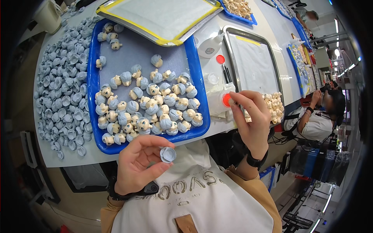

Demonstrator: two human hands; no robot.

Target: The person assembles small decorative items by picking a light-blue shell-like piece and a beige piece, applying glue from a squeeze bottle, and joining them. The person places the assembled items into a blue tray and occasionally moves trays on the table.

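My left hand (138, 165) pinches a small hollow blue-grey doll hair shell (168, 154) between thumb and fingers, its open side showing. At the right, my right hand (253, 112) has thumb and forefinger together at the edge of a round red disc (226, 100) on a clear container. Whether the fingertips grip the disc or something small is hidden. Between the hands lies a blue tray (206, 112) bearing many small doll heads with blue-grey hair, some with painted faces, such as one head (143, 124) near the front.
Loose hair shells (64, 93) are heaped left of the tray. A yellow-taped metal tray (163, 40) overlaps its far edge. A white squeeze bottle (211, 46), dark thin tools (226, 73) and a second metal tray (278, 70) with cream pieces (274, 106) stand right. A co-worker (322, 116) sits farther right.
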